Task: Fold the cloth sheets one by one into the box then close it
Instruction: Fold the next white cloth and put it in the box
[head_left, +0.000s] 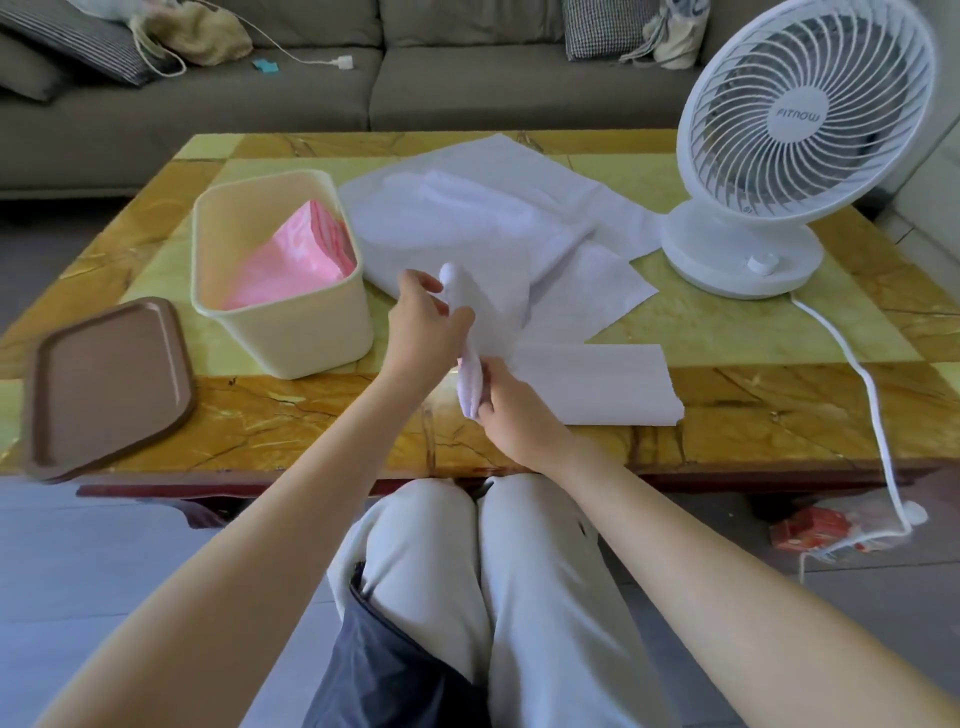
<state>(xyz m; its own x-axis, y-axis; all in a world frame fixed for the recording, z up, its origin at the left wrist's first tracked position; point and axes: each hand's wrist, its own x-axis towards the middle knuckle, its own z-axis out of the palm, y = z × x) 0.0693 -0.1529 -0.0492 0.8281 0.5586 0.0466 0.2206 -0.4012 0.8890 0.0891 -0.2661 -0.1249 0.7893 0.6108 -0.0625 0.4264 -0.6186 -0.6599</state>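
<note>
The white fan (805, 119) carries the brand FITNOW in grey letters on its round hub. A small mark on its base is too small to read.

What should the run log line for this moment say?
step: folding white cloth | left hand: grips upper end | right hand: grips lower end | box: open, pink cloth inside | lid: on table

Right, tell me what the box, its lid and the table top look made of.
Box: likely plastic, cream, matte, smooth moulded walls.
Lid: probably plastic too, brown, raised moulded rim.
Table top: looks like polished stone, perhaps marble; yellow-amber, dark veins, slight sheen.
</note>
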